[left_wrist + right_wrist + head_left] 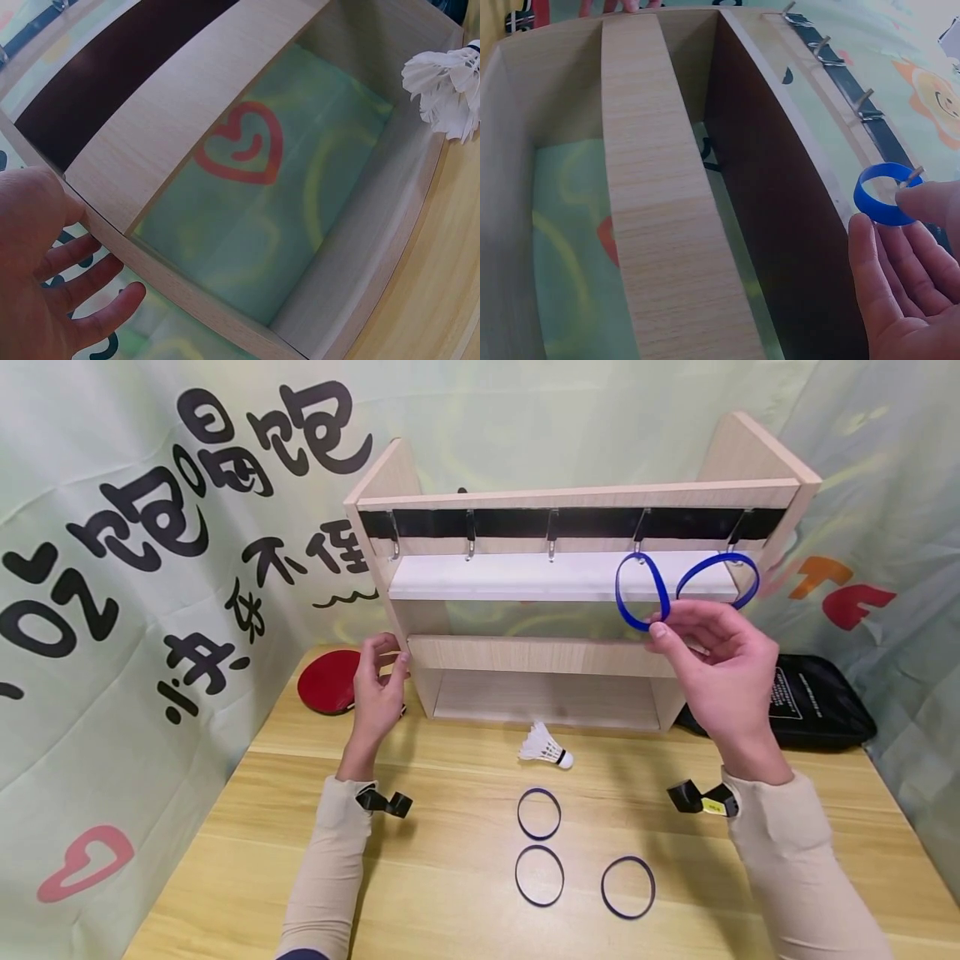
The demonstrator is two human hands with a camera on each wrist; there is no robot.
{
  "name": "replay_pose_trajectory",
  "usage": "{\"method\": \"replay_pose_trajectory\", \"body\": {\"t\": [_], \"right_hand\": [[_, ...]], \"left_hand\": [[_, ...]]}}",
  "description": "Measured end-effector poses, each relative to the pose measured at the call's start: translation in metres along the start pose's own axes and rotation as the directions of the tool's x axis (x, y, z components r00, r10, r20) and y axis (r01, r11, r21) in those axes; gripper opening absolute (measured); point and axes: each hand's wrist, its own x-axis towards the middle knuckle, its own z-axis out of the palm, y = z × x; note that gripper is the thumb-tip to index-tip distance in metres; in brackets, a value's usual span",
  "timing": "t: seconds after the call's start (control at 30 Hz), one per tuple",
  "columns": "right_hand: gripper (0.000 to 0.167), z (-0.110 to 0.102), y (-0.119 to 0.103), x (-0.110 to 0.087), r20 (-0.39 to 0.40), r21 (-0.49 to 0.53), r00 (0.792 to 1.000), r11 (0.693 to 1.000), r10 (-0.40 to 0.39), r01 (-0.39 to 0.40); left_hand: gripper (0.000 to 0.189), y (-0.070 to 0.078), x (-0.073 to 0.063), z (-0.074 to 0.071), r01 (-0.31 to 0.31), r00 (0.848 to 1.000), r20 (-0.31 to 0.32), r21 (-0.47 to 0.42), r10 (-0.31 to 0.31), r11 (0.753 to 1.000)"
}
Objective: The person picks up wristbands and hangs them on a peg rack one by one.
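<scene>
My right hand (723, 672) pinches a blue ring (663, 585) between thumb and fingers. In the head view the ring's top meets the fourth hook (639, 531) from the left; whether it hangs there I cannot tell. Another blue ring (752, 591) is at the rightmost hook (738, 529), partly behind the hand. In the right wrist view the pinched ring (866, 206) overlaps a hook tip. My left hand (378, 689) touches the left side of the wooden rack (525, 656), its fingers loosely bent. Three dark blue rings (562, 877) lie on the table.
A white shuttlecock (542, 746) lies in front of the rack. A red table tennis paddle (327, 682) is behind my left hand, and a black case (821, 706) lies at the right. Three more hooks (470, 535) line the rack's black strip. A printed curtain (187, 610) stands behind.
</scene>
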Motion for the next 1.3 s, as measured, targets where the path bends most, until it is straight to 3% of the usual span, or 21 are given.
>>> {"method": "replay_pose_trajectory", "body": {"t": [0.3,0.53,0.7,0.93,1.3], "right_hand": [[0.024,0.005,0.007,-0.006,-0.012,-0.194,1.0,0.981,-0.011,0.008],[0.023,0.007,0.01,-0.006,-0.01,-0.211,1.0,0.978,-0.01,0.007],[0.023,0.008,0.009,-0.007,-0.004,-0.147,1.0,0.989,0.019,-0.02],[0.027,0.006,0.006,-0.015,0.029,-0.258,0.997,0.965,0.066,-0.056],[0.026,-0.002,0.014,-0.025,0.105,-0.317,0.99,0.947,0.091,-0.053]], "left_hand": [[0.031,-0.001,0.0,0.0,0.0,1.0,0.001,-0.003,0.0,1.0],[0.031,-0.001,0.0,0.001,-0.005,1.0,0.003,-0.004,0.005,1.0],[0.031,-0.001,0.001,0.001,-0.008,1.0,0.003,-0.011,0.008,1.0],[0.029,-0.002,0.0,0.001,-0.007,1.0,-0.002,0.001,0.007,1.0],[0.03,-0.001,-0.001,0.001,-0.019,1.0,-0.001,0.005,0.019,1.0]]}}
